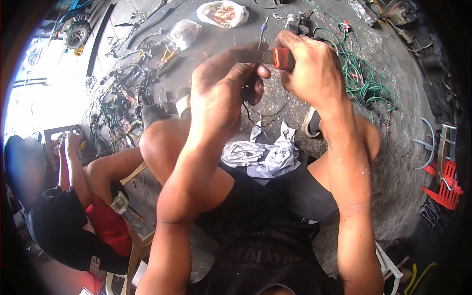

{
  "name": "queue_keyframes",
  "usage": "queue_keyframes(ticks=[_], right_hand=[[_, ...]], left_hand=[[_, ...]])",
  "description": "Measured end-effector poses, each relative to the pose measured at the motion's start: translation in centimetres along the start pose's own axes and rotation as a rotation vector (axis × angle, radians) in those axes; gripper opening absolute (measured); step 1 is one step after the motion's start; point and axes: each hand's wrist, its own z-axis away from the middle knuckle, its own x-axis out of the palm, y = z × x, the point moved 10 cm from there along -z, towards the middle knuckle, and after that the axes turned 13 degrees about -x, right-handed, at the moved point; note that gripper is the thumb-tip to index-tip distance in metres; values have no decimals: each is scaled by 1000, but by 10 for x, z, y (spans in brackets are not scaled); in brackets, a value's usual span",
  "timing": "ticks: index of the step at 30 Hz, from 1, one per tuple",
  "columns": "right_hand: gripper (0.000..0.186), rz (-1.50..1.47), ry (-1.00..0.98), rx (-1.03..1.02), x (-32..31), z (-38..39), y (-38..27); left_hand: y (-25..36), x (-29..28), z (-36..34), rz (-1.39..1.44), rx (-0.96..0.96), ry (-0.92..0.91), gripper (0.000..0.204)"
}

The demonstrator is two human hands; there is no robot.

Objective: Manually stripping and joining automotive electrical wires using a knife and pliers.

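Raised in front of me, my right hand [314, 69] is closed round the orange-red handle of a knife [281, 58]. Its short metal blade points left, toward the fingers of my left hand [219, 93]. Those fingers are blackened and pinch a thin wire [262, 35], whose upper end sticks up with a blue part on it. A dark strand also hangs below the fingertips. Whether the blade touches the wire I cannot tell, since my fingers cover that spot. Below, crumpled grey-white cloth [265, 155] lies on the floor between my knees.
Tangled dark wiring [132, 88] spreads over the floor at left, green wires [361, 81] at right. Farther off are a white bag of copper-coloured scraps [223, 14] and a clear plastic bag [185, 33]. A seated co-worker [59, 216] is at left, a red plastic piece [447, 184] far right.
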Motion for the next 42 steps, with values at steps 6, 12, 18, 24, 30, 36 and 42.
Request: queue_keyframes(ticks=[6,12,18,24,30,36,42], right_hand=[[25,82,44,196,-5,6,26],[15,103,297,205,-56,14,66],[15,-267,54,40,2,1,-4],[18,-128,13,69,4,6,-3],[24,185,125,122,-12,7,6],[12,426,305,471,-61,21,81],[9,-77,168,142,-32,8,32]], left_hand=[[0,3,3,-108,-5,-9,21],[-10,-4,3,-1,-93,-11,23],[-4,2,0,38,-30,-60,21],[-4,6,3,43,-15,-54,20],[-10,10,1,190,-95,-82,21],[-16,18,4,249,-197,-178,25],[-17,8,-2,243,-193,-116,23]])
